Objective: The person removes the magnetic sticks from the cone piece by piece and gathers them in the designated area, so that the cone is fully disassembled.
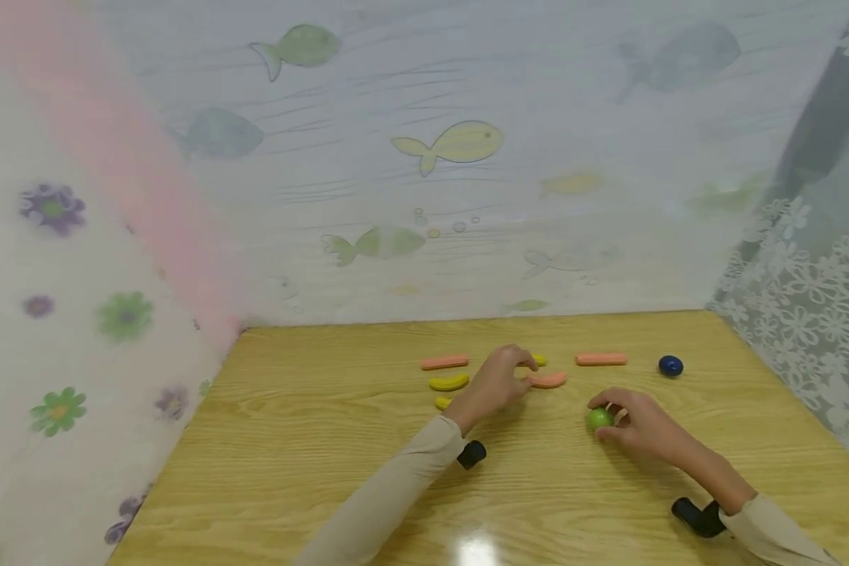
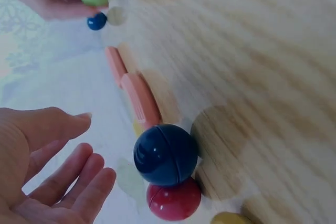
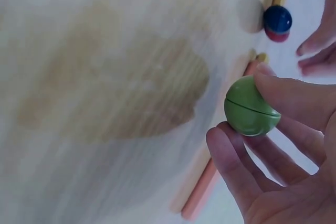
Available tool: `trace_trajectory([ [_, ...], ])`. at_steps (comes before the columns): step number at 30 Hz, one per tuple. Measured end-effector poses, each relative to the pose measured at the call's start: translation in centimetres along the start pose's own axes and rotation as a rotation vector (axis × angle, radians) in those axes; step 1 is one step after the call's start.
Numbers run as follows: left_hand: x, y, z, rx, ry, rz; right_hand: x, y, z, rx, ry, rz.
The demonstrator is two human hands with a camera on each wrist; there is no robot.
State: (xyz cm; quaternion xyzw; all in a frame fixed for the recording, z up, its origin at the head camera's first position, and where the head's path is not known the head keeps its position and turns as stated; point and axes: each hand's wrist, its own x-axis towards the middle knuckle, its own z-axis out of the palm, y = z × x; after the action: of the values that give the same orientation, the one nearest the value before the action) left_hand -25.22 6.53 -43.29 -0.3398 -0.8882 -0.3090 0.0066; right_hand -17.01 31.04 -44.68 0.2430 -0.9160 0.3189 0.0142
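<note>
My right hand point(image 1: 640, 424) pinches a glossy green ball point(image 3: 252, 106) with a seam round its middle, between thumb and fingertips. My left hand point(image 1: 498, 385) is over the middle of the table with its fingers loosely bent and nothing between them. Beside it in the left wrist view are a dark blue ball point(image 2: 166, 155) and a red ball point(image 2: 174, 200), which the hand hides in the head view. A curved pink piece point(image 1: 548, 380) lies just past the left fingertips. Yellow banana-shaped pieces point(image 1: 449, 383) lie on the left hand's other side, one partly covered by the wrist.
Two straight pink sticks lie farther back, a left one point(image 1: 444, 362) and a right one point(image 1: 601, 359). Another dark blue ball point(image 1: 670, 365) rests at the right. The wooden table point(image 1: 269, 440) meets a fish-patterned curtain point(image 1: 396, 189) at its far edge.
</note>
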Motion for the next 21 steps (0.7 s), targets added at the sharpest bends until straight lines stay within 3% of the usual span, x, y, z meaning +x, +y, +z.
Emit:
trace_trajectory([
  [5,-1.7,-0.3,-0.7,-0.09,0.082,0.058,1.3,1.2,-0.6,-0.028,0.015,0.003],
  [11,-4.0,-0.7,-0.7,-0.128,0.098,0.083,2.6,2.7,-1.2,-0.037,0.079,-0.036],
  [16,-6.5,-1.4,-0.3,-0.181,0.112,0.047,3.5,3.8,-1.2,-0.043,0.097,-0.074],
  [21,-9.5,-2.0,-1.1,-0.175,0.1,-0.032,3.8,4.6,-1.3,-0.061,0.081,0.002],
])
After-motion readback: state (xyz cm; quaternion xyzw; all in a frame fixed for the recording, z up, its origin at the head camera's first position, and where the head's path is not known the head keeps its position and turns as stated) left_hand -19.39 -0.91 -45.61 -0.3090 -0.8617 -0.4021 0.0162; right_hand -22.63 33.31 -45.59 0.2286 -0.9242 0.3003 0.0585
